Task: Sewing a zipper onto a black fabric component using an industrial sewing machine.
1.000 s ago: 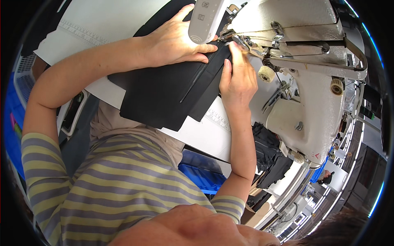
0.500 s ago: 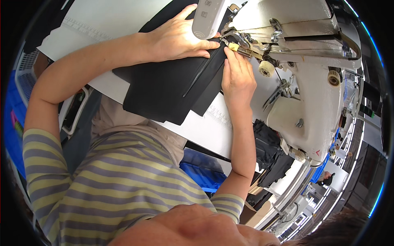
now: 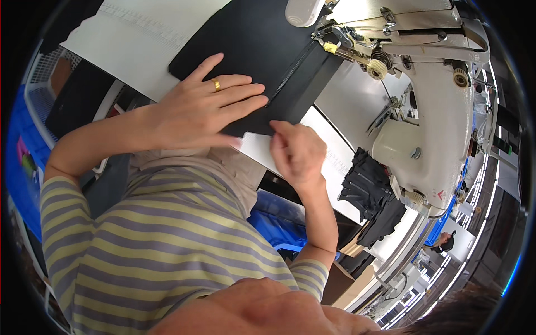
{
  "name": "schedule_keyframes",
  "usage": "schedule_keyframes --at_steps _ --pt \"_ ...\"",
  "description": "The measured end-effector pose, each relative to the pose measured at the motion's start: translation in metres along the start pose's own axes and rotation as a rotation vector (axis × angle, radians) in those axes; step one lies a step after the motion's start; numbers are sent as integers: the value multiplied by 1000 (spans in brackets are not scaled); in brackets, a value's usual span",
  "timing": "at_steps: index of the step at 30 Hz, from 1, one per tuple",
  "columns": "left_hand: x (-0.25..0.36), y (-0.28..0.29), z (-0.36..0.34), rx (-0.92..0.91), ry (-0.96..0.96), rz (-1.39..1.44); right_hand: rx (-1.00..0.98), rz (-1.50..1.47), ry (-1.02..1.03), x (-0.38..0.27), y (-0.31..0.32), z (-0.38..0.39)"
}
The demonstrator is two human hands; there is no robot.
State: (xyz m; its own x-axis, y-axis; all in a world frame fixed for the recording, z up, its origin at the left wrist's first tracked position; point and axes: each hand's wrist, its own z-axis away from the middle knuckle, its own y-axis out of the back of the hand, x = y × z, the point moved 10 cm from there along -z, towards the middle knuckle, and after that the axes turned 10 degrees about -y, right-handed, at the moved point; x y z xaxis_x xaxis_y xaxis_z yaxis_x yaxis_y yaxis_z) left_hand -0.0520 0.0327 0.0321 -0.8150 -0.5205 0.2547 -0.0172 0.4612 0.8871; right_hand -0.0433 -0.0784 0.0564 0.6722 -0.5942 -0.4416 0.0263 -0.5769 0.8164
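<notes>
A black fabric piece (image 3: 240, 47) with a zipper (image 3: 287, 78) set into it lies on the white table (image 3: 131, 42), its far part at the presser foot (image 3: 318, 38) of a sewing machine (image 3: 427, 117). My left hand (image 3: 206, 109) rests flat on the fabric left of the zipper, fingers spread, a gold ring on one of them. At the near edge of the cloth my right hand (image 3: 301, 152) is closed, its fingers curled and partly blurred. Its index fingertip lies on the fabric's edge, where it seems to pinch the cloth; the thumb tip is hard to make out.
Several black pieces with zippers (image 3: 365, 187) lie heaped at the table's right side, below the machine. A small yellow piece (image 3: 330, 48) sits beside the presser foot. Blue bins (image 3: 276, 223) stand under the table edge, and a white basket (image 3: 39, 89) is at far left.
Both hands have drawn back from the presser foot toward the near edge of the fabric. The fabric has shifted up and right, with more zipper showing. My right fingers have curled in.
</notes>
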Motion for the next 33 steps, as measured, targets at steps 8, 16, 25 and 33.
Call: schedule_keyframes --at_steps 8,16,25,33 --pt "-7 82 -45 299 -91 -169 25 77 -34 -8 18 -1" --pt "-7 108 -52 664 -290 -147 107 -24 -11 -6 9 -22" --pt "-6 101 -66 450 -248 -212 83 161 41 -20 -19 -10" --pt "-8 102 -63 504 -265 -197 178 -440 -412 35 19 -7"
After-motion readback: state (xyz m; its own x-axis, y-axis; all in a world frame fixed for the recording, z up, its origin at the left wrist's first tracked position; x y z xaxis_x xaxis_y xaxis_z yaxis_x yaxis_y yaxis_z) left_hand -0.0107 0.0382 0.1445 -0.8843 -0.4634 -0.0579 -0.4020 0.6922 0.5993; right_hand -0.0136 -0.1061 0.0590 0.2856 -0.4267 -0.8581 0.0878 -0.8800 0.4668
